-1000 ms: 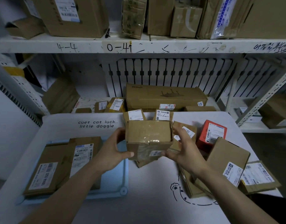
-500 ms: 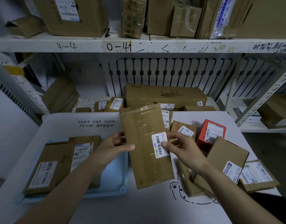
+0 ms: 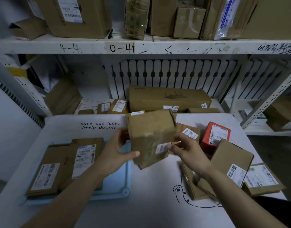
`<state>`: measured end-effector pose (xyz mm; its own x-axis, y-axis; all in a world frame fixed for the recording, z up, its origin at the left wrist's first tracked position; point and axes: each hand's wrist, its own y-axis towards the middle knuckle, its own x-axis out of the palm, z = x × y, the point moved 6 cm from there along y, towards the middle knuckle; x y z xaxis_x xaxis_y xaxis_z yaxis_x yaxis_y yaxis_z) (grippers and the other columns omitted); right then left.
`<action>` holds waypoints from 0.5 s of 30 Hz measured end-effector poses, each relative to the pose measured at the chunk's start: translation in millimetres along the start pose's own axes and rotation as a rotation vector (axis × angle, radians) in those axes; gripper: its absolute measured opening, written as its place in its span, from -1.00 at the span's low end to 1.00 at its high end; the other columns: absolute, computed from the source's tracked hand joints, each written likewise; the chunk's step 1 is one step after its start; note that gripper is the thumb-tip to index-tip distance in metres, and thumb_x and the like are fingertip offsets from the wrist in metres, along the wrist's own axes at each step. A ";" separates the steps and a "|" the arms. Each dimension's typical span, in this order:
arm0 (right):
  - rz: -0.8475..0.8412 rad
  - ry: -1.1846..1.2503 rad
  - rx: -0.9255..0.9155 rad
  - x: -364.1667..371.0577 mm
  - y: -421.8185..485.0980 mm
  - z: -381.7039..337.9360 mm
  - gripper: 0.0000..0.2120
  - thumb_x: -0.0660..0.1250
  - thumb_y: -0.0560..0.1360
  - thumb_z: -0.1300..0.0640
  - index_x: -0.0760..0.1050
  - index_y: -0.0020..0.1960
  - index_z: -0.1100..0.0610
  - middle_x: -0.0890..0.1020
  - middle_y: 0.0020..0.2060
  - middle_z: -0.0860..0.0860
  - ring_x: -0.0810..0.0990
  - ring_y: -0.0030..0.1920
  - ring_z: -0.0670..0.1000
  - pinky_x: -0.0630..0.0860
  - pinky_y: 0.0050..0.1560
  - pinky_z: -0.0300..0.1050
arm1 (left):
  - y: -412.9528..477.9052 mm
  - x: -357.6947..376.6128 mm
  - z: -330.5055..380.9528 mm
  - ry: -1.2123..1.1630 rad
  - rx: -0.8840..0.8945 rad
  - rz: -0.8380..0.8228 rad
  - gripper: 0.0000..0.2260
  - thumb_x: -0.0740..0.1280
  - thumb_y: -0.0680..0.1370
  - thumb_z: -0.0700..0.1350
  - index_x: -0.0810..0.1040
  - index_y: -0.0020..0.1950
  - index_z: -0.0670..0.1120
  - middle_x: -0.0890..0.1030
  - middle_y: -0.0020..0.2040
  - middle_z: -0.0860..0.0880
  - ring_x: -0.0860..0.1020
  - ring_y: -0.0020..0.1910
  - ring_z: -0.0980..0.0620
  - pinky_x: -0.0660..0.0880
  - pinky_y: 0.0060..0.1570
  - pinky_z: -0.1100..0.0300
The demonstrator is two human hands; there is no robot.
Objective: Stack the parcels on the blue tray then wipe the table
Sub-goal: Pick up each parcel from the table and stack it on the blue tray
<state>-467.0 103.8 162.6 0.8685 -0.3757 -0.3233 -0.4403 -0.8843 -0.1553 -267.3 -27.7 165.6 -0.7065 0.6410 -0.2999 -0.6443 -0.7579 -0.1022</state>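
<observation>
Both my hands hold a brown cardboard parcel [image 3: 149, 137] up above the middle of the white table [image 3: 149, 203]. My left hand [image 3: 116, 152] grips its left edge, thumb on the front face. My right hand [image 3: 186, 148] pinches its right side beside a white barcode label. The parcel is tilted and blurred. The blue tray [image 3: 118, 178] lies at the left with two flat brown parcels [image 3: 64, 167] on it, partly overlapping. More parcels lie at the right: a red box [image 3: 215, 135], a tan box [image 3: 230, 163] and a flat labelled one [image 3: 263, 178].
Metal shelves [image 3: 141, 46] full of cardboard boxes rise behind the table. A long brown box [image 3: 167, 97] sits on the lower shelf at the table's far edge. Another shelf unit [image 3: 273, 102] stands at the right. The table's front part is bare white with a paw drawing [image 3: 177, 189].
The parcel has been turned over in my hands: first seen end-on, then with its long face and label up, now tilted back and lifted slightly toward the far side.
</observation>
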 end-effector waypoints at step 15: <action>-0.136 0.751 0.236 10.5 -4.3 0.3 -0.56 0.43 0.38 0.33 0.58 0.25 0.19 0.69 0.13 0.18 0.71 0.01 0.10 0.67 0.02 -0.04 | -22.0 12.5 30.2 1.015 0.859 0.199 -0.40 0.57 0.30 -0.28 0.37 0.24 -0.07 0.38 0.40 -0.13 0.33 0.45 -0.15 0.35 0.39 -0.13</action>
<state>-456.1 103.8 159.6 0.8022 -0.4291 0.4152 -0.2827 -0.8854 -0.3689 -270.7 0.6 192.8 -0.5220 -0.1258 -0.8436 -0.7996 -0.2721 0.5353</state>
